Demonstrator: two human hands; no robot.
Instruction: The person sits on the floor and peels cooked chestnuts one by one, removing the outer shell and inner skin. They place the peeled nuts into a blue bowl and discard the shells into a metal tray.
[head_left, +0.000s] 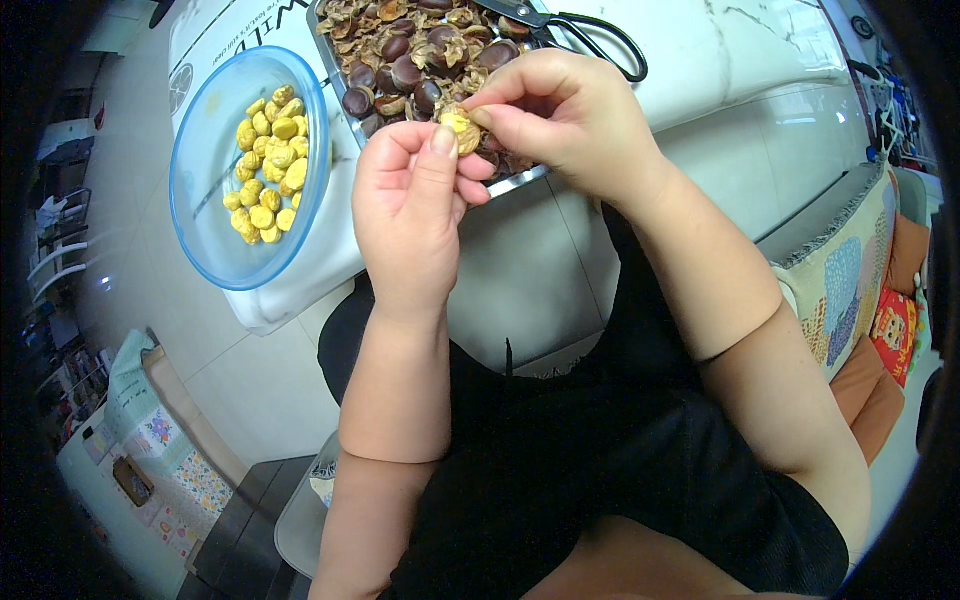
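Note:
Between my two hands is a chestnut (461, 130), partly bare and yellow, with brown skin still on its lower side. My left hand (415, 190) grips it between thumb and fingers. From the right, my right hand (560, 115) pinches at its upper edge with thumb and forefinger. Both hands are over the near edge of a metal tray (520, 181), which holds brown chestnuts (405, 73) and many loose shell pieces (365, 30). To the left stands a clear, blue-rimmed bowl (205, 235) with several peeled yellow chestnuts (283, 155) in it.
Black-handled scissors (600, 35) lie across the tray's far right corner. Under everything is a white table covering (720, 60); its near edge runs just in front of my body. A sofa with cushions (850, 290) is off to the right, a patterned cloth (165, 450) at lower left.

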